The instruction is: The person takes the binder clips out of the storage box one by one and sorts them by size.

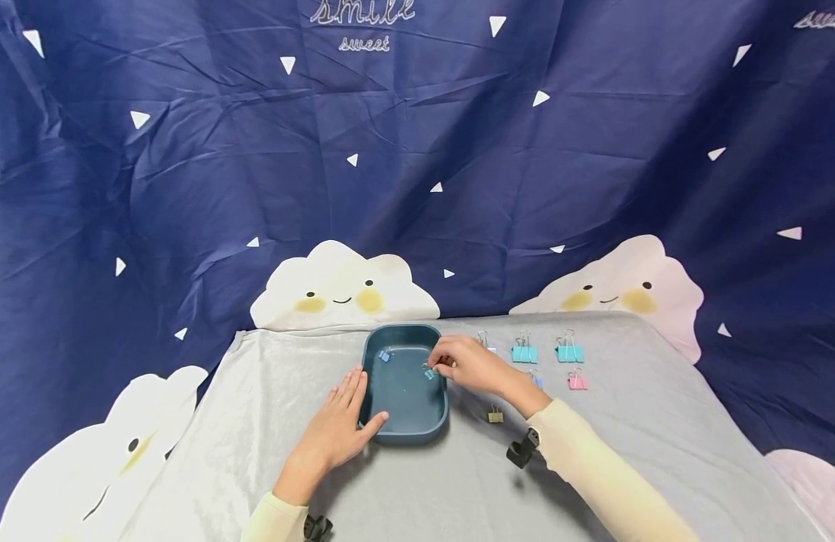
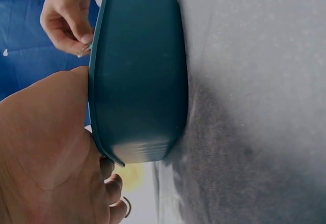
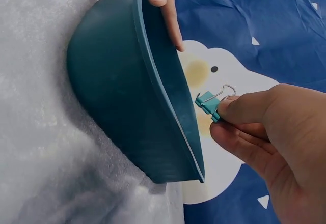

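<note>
In the head view, my right hand [image 1: 473,364] is over the right side of a dark teal bin [image 1: 406,438]. Its thumb and fingertips pinch a small teal binder clip [image 3: 208,103], whose wire handles show in the right wrist view. Against the bin's left side rests my left hand [image 1: 337,424], fingers extended along the rim and thumb reaching over the near left corner. Inside the bin, a small blue binder clip [image 1: 385,356] lies toward the far left.
Right of the bin on the grey cloth [image 1: 634,436] are two larger teal binder clips [image 1: 524,354], a pink clip [image 1: 577,383] and a yellow clip [image 1: 495,416]. The right arm partly hides two bluish clips [image 1: 537,379]. A dark blue curtain [image 1: 403,203] hangs behind.
</note>
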`<state>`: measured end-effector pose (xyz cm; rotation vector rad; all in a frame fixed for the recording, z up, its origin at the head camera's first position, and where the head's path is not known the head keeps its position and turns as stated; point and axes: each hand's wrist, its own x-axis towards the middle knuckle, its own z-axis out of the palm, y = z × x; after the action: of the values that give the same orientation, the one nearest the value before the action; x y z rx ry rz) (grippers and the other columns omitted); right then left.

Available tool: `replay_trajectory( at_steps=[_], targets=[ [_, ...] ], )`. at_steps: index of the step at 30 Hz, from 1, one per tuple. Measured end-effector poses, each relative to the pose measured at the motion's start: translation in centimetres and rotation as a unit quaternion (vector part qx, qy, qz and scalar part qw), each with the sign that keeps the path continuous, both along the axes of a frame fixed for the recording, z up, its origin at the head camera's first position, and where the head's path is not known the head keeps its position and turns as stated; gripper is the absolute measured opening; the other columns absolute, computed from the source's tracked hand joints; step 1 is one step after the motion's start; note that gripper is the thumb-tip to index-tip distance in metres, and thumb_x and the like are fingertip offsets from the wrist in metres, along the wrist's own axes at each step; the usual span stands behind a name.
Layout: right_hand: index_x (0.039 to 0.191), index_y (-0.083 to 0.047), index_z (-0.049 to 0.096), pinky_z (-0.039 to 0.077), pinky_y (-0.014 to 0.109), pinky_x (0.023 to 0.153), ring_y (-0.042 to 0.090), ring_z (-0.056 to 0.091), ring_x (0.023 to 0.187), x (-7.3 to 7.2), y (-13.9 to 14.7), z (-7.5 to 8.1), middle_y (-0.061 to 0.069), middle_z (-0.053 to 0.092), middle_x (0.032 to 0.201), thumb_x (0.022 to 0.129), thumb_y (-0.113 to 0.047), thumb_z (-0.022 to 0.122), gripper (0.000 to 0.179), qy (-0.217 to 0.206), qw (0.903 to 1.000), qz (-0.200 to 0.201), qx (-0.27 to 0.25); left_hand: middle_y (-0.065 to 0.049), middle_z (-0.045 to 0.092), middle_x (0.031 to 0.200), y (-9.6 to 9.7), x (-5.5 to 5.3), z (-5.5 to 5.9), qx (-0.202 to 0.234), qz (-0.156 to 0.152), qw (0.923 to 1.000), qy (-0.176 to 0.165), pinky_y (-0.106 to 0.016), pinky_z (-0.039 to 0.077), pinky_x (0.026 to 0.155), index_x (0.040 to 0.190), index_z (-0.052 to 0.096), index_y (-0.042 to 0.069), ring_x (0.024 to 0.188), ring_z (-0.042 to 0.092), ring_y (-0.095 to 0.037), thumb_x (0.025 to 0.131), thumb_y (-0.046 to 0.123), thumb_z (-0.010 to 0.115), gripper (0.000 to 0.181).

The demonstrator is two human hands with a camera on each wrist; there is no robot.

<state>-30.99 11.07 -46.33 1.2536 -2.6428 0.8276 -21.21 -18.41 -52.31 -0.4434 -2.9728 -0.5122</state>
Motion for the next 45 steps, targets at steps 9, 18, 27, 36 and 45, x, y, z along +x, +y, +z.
replay_trajectory(
  at_steps=[9, 18, 27, 36, 45],
  targets=[
    [0.1, -0.012, 0.08, 0.063, 0.03, 0.081, 0.008, 0.071, 0.088, 0.8, 2.0, 0.0, 0.001, 0.076, 0.097, 0.096, -0.003, 0.075, 0.011, 0.032, 0.9993, -0.003, -0.02, -0.016, 0.016, 0.179, 0.0, 0.2, 0.6, -0.006, 0.001, 0.9996, -0.026, -0.058, 0.024, 0.133, 0.169, 0.022, 0.0, 0.166, 0.019, -0.036, 0.107, 0.064, 0.048, 0.093],
    [0.101, -0.011, 0.079, 0.063, 0.031, 0.082, 0.007, 0.071, 0.089, 1.5, 4.5, 0.1, 0.0, 0.077, 0.098, 0.096, -0.002, 0.073, 0.012, 0.011, 0.9989, -0.025, -0.039, -0.016, 0.014, 0.179, -0.1, 0.0, 0.3, -0.003, -0.002, 0.9996, -0.029, -0.057, 0.023, 0.134, 0.169, 0.02, 0.0, 0.166, 0.018, -0.036, 0.107, 0.065, 0.048, 0.094],
    [0.097, -0.014, 0.079, 0.063, 0.03, 0.079, 0.004, 0.069, 0.086, 2.2, 6.7, -0.1, -0.008, 0.073, 0.093, 0.094, 0.001, 0.074, 0.016, 0.009, 0.9968, -0.051, -0.06, -0.015, 0.013, 0.18, -0.2, -0.1, 0.3, 0.002, -0.006, 0.9995, -0.032, -0.056, 0.022, 0.134, 0.169, 0.02, 0.0, 0.166, 0.018, -0.036, 0.106, 0.065, 0.048, 0.095],
    [0.096, -0.009, 0.079, 0.062, 0.028, 0.078, 0.005, 0.068, 0.085, 2.8, 8.8, -0.9, -0.002, 0.073, 0.093, 0.092, 0.0, 0.077, 0.01, 0.009, 0.995, -0.068, -0.072, -0.014, 0.01, 0.18, -0.3, -0.3, 0.0, -0.002, -0.003, 0.9996, -0.029, -0.055, 0.021, 0.135, 0.17, 0.017, 0.001, 0.167, 0.016, -0.034, 0.106, 0.068, 0.046, 0.096],
    [0.093, -0.012, 0.077, 0.062, 0.027, 0.076, 0.003, 0.068, 0.083, 3.3, 10.6, -1.6, -0.001, 0.072, 0.091, 0.09, 0.002, 0.078, 0.014, 0.015, 0.9926, -0.085, -0.085, -0.016, 0.014, 0.179, -0.2, -0.2, -0.1, 0.002, -0.006, 0.9998, -0.018, -0.057, 0.024, 0.134, 0.169, 0.02, -0.001, 0.166, 0.019, -0.036, 0.106, 0.065, 0.048, 0.095]
  ],
)
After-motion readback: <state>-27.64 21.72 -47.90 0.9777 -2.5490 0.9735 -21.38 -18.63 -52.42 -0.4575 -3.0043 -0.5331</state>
